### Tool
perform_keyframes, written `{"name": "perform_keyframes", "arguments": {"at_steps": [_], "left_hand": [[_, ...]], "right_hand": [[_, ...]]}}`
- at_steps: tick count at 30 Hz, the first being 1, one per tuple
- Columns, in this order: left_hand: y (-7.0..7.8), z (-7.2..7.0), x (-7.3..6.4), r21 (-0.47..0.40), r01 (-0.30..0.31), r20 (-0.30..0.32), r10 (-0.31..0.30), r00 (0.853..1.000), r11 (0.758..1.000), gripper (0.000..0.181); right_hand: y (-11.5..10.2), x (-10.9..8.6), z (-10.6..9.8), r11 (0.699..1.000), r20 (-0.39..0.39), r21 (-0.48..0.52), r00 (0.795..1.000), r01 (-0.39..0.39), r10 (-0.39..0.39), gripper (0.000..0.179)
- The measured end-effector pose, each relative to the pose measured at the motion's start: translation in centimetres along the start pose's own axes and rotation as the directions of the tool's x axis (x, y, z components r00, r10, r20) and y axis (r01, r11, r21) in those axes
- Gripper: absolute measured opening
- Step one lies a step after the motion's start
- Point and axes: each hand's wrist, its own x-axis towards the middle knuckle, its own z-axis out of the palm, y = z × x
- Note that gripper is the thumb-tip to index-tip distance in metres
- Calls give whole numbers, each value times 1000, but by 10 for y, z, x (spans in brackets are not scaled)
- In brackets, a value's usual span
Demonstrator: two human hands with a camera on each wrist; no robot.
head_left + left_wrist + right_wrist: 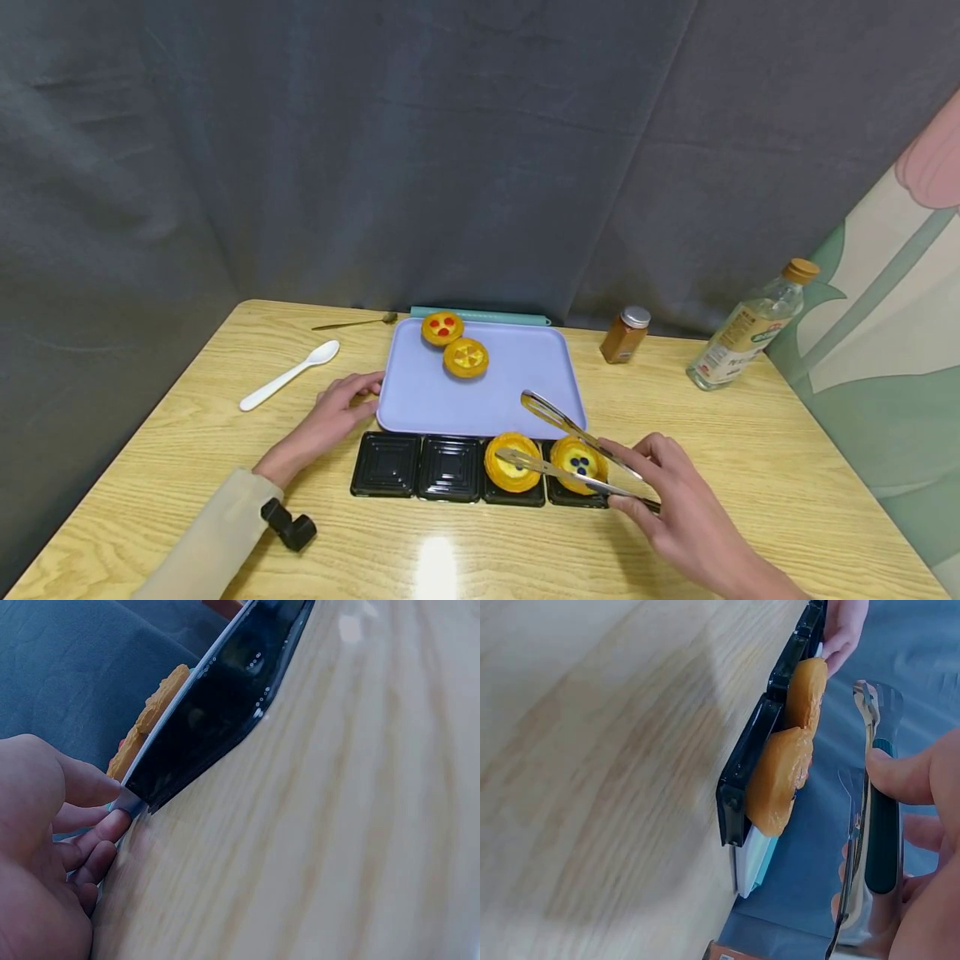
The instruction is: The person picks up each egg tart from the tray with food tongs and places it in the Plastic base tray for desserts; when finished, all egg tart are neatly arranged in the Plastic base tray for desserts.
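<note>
My left hand (341, 412) pinches the left edge of a lavender tray (525, 371) between thumb and fingers. On that tray lie a tart with red toppings (442, 329) and a tart with yellow chunks (466, 358). In front, a row of black square plastic trays (386, 465) holds two tarts at its right end: a blueberry tart (577, 460) and a similar tart (510, 481), partly covered by the tongs. My right hand (678, 508) grips metal tongs (883, 825) with dark green handle pads; their arms are spread above these tarts.
A white spoon (288, 377) and a thin dark-tipped utensil (360, 323) lie left of the tray. Behind it runs a teal strip (510, 317). A small spice jar (625, 336) and a clear bottle (750, 333) stand at the right. Grey cloth (375, 167) hangs behind the table.
</note>
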Motion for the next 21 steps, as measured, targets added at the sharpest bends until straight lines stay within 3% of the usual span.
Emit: {"name": "perform_keyframes", "arguments": {"at_steps": [7,21], "left_hand": [[1,0,0,-8,-1,-1,1,1000,1000,49],[0,0,0,-8,3,-1,-3,1000,1000,50]], "right_hand": [[4,11,1,999,-31,27,999,17,-17,69],[11,33,9,998,2,61,1000,-19,19,65]]}}
